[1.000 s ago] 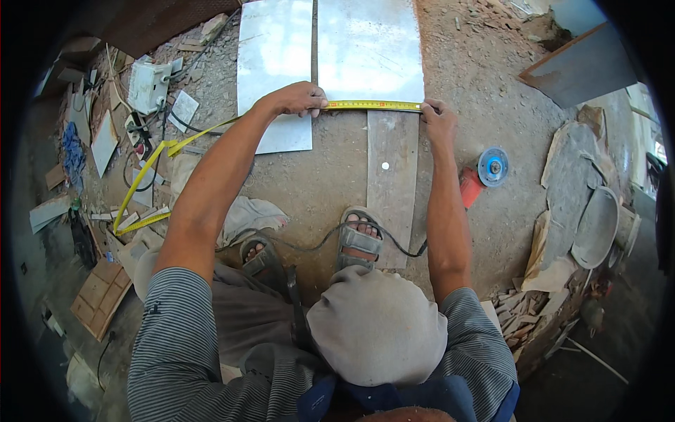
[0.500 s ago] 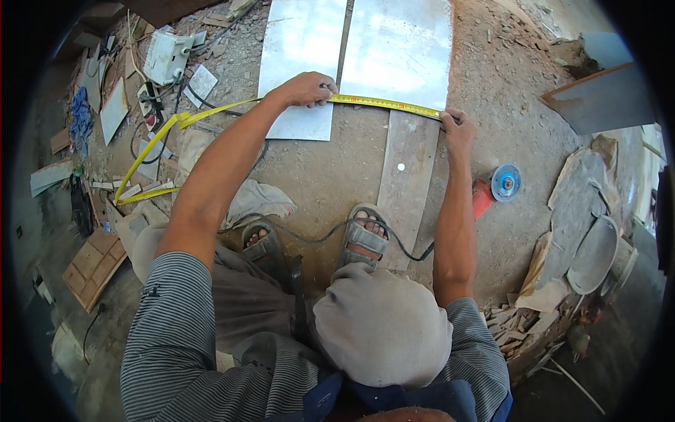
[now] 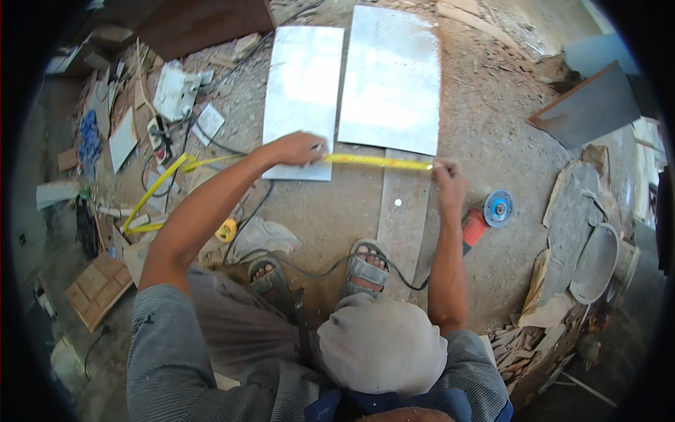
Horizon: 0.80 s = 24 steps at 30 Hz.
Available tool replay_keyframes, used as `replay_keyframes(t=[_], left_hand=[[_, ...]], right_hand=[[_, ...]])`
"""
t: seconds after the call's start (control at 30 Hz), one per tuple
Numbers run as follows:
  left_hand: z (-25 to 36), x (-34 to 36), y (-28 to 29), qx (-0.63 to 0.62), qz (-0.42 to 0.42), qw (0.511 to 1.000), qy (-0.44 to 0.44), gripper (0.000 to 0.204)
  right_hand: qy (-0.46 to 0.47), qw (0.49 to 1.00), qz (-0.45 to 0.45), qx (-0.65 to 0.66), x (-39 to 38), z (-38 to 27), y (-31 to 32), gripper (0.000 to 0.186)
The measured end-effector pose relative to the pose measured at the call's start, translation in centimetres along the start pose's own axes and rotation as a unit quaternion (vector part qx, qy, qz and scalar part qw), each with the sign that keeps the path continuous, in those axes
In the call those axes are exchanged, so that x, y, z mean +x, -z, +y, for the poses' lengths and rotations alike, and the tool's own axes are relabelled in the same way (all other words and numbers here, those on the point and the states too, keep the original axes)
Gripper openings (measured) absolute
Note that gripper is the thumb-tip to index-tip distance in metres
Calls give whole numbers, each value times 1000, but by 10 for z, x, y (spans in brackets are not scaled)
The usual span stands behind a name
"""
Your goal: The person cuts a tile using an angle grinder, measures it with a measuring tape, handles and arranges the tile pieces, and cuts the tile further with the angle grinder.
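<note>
A yellow tape measure (image 3: pixel 380 160) stretches between my hands, slightly blurred. My left hand (image 3: pixel 302 149) is closed on the tape, over the lower part of the left white tile (image 3: pixel 299 84). My right hand (image 3: pixel 448 181) pinches the tape's end, just below the right white tile (image 3: pixel 387 77). The tape runs on leftward in a slack yellow loop (image 3: pixel 144 197), and a round yellow case (image 3: pixel 226 230) lies beside a pale cloth. Below the tiles a long board (image 3: pixel 399 225) with a small white spot lies between my hands, reaching down beside my right sandal.
An angle grinder (image 3: pixel 472 226) with a blue disc lies right of the board. Cords, a white appliance (image 3: pixel 172 91) and rubble fill the left. A leaning panel (image 3: pixel 583 102), cement-crusted sheet (image 3: pixel 559 218) and oval pan (image 3: pixel 594 260) are at right, with broken pieces (image 3: pixel 520 352) below.
Both hands and the tape have moved down in view, off the right tile's lower edge. More of that tile shows. The round tape case has come into sight from behind my left forearm.
</note>
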State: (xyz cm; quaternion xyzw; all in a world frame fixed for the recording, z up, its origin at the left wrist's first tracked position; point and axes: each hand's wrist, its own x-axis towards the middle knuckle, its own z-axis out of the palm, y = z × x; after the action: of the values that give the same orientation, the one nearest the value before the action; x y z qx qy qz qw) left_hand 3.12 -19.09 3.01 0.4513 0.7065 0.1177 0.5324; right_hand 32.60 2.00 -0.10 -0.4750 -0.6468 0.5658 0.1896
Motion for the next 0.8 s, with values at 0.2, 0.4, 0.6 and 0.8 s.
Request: replay_keyframes(t=[0.2, 0.4, 0.6, 0.8], left_hand=[[-66, -112, 31, 118, -181, 974, 72, 30], [-168, -204, 5, 310, -281, 880, 226, 37], [-172, -210, -18, 100, -259, 938, 206, 41], [-120, -130, 5, -207, 64, 947, 238, 47]], right_hand=[[-51, 961, -249, -105, -82, -2, -49, 30], [-75, 948, -288, -112, -116, -6, -83, 35], [24, 947, -290, -136, -85, -30, -149, 56], [110, 947, -225, -201, -75, -22, -186, 68]])
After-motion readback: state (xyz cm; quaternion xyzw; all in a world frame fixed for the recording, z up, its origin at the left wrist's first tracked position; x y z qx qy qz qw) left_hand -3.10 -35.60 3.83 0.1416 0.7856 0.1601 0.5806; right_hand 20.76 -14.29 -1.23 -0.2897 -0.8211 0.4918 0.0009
